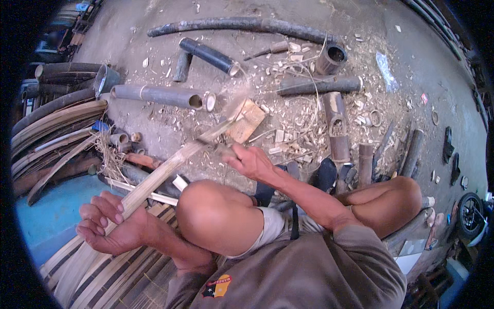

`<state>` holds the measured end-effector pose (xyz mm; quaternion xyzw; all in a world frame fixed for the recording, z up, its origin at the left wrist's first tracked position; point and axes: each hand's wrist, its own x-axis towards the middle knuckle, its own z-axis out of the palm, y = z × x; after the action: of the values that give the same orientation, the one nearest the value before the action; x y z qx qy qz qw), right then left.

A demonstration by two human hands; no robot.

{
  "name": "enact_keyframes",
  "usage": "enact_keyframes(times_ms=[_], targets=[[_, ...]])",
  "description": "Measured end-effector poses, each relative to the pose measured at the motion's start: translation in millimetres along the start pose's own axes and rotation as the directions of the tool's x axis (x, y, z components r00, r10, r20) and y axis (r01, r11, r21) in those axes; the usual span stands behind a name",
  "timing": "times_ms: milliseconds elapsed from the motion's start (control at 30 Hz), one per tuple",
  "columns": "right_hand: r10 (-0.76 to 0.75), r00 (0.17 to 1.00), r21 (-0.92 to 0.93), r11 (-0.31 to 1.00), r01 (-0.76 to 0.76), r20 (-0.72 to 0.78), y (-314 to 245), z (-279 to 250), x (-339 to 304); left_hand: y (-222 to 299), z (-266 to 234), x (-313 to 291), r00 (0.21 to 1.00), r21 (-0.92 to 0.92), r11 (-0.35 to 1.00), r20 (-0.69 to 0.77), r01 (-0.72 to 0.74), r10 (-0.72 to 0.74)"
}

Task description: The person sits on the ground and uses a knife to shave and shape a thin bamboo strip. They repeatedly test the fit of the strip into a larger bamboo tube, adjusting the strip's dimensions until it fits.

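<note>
My left hand [116, 221] is closed around a long pale bamboo strip [167, 167], which slants up and away to the right. The strip's far end lies over a small wooden block [249, 123] on the floor. Out past my knees, my right hand [252, 162] is closed on the handle of a knife [222, 151]. Motion smears the knife, and its dark blade appears to lie against the strip; I cannot tell exactly how they touch.
Bamboo tubes [154, 94] and a long dark pole [242, 24] lie beyond the block among scattered chips. A second knife [275, 49] lies there too. Bundled bamboo strips [56, 123] are at left, and more slats [139, 268] lie beneath my left arm. Sandals [448, 144] sit at right.
</note>
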<state>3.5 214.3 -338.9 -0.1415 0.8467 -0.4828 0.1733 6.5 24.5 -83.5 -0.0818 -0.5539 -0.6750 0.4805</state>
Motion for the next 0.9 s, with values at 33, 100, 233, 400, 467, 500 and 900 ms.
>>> enact_keyframes(times_ms=[33,100,233,400,467,500,900], targets=[[-0.244,0.958,-0.07,0.969,0.236,-0.15,1,3,-4,1,2,0,1.0,0.038,0.999,-0.01,0.004,-0.003],[0.134,0.969,-0.058,0.987,-0.149,-0.208,80,20,6,0,15,2,1.0,0.086,0.996,-0.024,0.006,-0.004],[0.269,0.949,0.007,0.963,-0.271,-0.166,117,19,25,5,5,11,0.998,0.036,0.998,-0.041,0.058,-0.057],[0.302,0.938,0.023,0.953,-0.303,-0.172,84,12,29,-11,19,12,0.999,0.068,0.997,-0.025,0.032,-0.03],[0.212,0.964,0.057,0.977,-0.205,-0.163,67,9,28,-12,25,12,1.0,0.07,0.997,-0.005,0.021,-0.02],[0.098,0.987,0.023,0.995,-0.096,-0.125,43,2,25,-11,24,12,1.0,0.082,0.997,-0.007,0.01,-0.01],[-0.072,0.993,-0.066,0.996,0.066,-0.097,52,3,25,-10,31,5,0.99,0.18,0.983,-0.126,-0.037,0.06]])
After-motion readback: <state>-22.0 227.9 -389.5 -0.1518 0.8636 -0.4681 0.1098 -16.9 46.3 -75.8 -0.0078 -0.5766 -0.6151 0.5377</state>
